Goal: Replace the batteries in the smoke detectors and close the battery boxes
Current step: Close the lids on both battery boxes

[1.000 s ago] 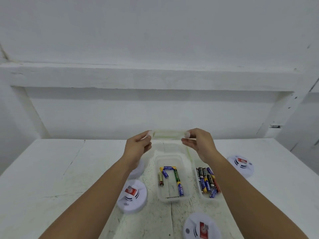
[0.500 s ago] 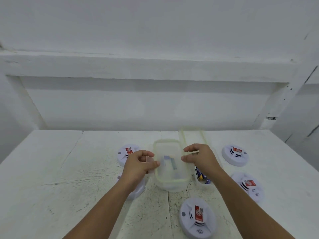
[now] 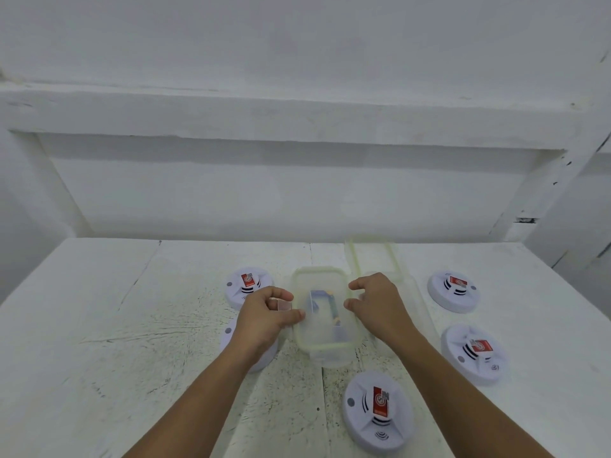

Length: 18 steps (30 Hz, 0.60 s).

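A clear plastic battery box (image 3: 330, 357) stands at the table's middle with its translucent lid (image 3: 322, 343) lying on top. Several batteries (image 3: 334, 309) show dimly through the lid. My left hand (image 3: 264, 320) pinches the lid's left side flap. My right hand (image 3: 377, 305) is at the lid's right rim, thumb and forefinger apart, fingertips touching it. Several white round smoke detectors with red labels surround the box: one at back left (image 3: 243, 285), one in front (image 3: 377, 411), two on the right (image 3: 453, 290) (image 3: 472, 353). Another detector (image 3: 231, 338) is partly hidden under my left wrist.
A second translucent lid (image 3: 370, 256) lies behind my right hand; whatever is under it is hidden by that hand. The white scuffed table (image 3: 132, 325) meets a white wall with a ledge at the back.
Both hands brought the lid down from above onto the left battery box. My view tilted, so more detectors on the right came into sight.
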Motion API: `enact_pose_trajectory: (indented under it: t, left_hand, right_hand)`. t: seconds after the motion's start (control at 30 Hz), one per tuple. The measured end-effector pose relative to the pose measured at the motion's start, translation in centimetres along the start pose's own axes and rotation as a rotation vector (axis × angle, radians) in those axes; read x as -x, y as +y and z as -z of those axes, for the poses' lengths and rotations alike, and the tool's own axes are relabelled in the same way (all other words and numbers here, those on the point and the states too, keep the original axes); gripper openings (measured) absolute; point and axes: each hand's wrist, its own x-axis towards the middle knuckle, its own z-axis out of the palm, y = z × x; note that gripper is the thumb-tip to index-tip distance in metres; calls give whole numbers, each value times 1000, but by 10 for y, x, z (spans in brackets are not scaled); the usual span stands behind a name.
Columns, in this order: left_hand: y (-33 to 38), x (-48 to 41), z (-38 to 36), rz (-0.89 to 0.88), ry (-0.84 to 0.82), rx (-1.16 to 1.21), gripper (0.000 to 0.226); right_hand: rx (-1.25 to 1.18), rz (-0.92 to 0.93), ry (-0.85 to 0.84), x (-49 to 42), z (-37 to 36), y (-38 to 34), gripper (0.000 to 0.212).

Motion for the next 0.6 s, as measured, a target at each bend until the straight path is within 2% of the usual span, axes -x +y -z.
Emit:
enact_pose_trajectory:
  t: [0.3, 0.43, 0.6]
  left_hand:
    - [-4, -1, -5, 2, 35, 22, 28]
    - [-2, 1, -6, 15, 33, 4, 38]
    - [1, 7, -9, -41, 94, -232, 44]
  right_hand:
    - [167, 13, -37, 1, 1, -10, 37]
    - [161, 31, -75, 7, -1, -12, 39]
    - [171, 11, -97, 10, -3, -17, 37]
